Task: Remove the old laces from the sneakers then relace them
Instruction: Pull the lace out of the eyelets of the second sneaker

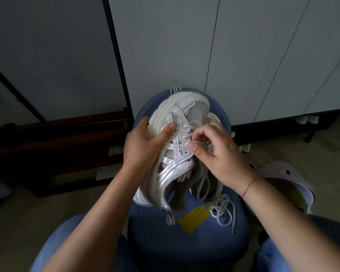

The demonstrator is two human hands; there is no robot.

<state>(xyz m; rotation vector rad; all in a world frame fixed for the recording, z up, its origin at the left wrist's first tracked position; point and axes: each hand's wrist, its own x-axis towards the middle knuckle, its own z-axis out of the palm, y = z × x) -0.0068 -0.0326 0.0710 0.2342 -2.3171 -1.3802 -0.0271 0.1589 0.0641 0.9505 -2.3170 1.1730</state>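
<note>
The left hand point(143, 142) is gripping the sneaker point(177, 118) by its sole edge, thumb pressing on the side straps, and is propping it toe-away over the blue stool point(185, 248). The right hand point(218, 152) is pinching a bit of lace point(185, 134) between thumb and forefinger, midway up the eyelet rows.

The job is looking partly done. The lace is crossing only the rows nearer the toe, while the eyelets towards the collar are showing bare. Whether it is going out or coming back in, I cannot tell from this alone.

By count there are two sneakers – the held one, and a second point(212, 118) lying under it to the right, mostly hidden. There are two hands and one stool. A loose lace point(223, 211) is lying tangled on the stool beside a yellow patch point(194, 216), and a lilac clog point(283, 173) is sitting off to the right.
</note>
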